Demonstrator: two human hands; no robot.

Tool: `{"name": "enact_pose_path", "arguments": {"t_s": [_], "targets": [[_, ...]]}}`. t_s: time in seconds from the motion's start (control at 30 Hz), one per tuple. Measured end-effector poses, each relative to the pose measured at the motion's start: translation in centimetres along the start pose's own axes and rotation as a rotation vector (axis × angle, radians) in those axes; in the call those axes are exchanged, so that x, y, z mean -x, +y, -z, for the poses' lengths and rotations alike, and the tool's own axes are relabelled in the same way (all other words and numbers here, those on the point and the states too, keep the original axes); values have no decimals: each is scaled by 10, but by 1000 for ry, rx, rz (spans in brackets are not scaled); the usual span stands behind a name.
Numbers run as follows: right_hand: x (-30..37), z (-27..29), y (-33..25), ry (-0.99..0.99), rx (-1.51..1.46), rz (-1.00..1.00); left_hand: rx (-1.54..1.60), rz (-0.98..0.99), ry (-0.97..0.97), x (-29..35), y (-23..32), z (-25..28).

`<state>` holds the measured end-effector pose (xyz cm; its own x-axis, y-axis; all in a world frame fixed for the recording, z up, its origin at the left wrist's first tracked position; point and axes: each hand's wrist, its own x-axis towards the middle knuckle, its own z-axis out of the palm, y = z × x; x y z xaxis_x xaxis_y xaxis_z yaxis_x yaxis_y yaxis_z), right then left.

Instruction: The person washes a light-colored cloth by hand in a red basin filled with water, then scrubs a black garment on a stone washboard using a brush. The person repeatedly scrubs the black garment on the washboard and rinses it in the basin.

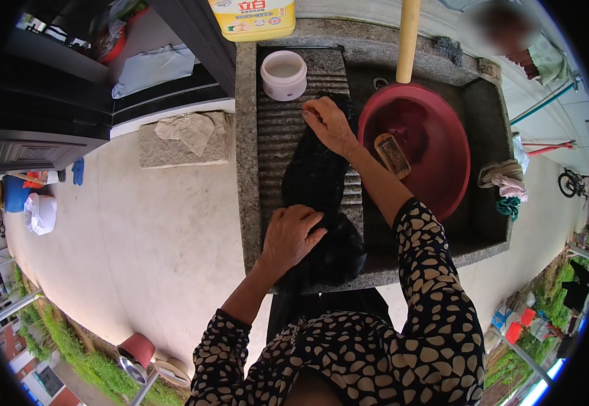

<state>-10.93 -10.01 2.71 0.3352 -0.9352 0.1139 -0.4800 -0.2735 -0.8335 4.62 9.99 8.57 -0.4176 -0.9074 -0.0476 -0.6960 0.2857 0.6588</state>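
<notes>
A dark, wet-looking black cloth (316, 172) lies lengthwise over the ridged stone washboard (274, 142) of a sink. At its far end my right hand (333, 126) has its fingers bent together on the cloth, the fingertips partly hidden. My left hand (291, 237) rests on the nearer left edge of the cloth, loosely curved, with thumb and forefinger apart. The bunched near end of the cloth reaches the front rim. Beyond my right hand stands a pale pink round tub (284, 76). To the right, a scrubbing brush (392, 155) lies in a red basin (443, 183).
The stone sink's rim (247, 169) surrounds the washboard and basin. A yellow-and-white detergent jug (254, 24) stands behind, near a wooden pole (408, 40). Damp cloths (504, 179) hang over the right rim. Left, a rag (185, 132) covers part of a stone block (156, 154). Another person's hand (526, 64) shows at far right.
</notes>
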Motion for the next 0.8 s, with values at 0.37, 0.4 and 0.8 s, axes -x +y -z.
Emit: {"name": "enact_pose_path", "arguments": {"t_s": [0.37,0.4,0.8], "targets": [[104,5,-6,-404,635,589,-193,-78,-21,54,41,-2],[83,10,12,-305,725,506,-208,-82,-18,52,43,-3],[165,-13,-49,-586,324,253,-209,-1,50,33,39,-4]]}}
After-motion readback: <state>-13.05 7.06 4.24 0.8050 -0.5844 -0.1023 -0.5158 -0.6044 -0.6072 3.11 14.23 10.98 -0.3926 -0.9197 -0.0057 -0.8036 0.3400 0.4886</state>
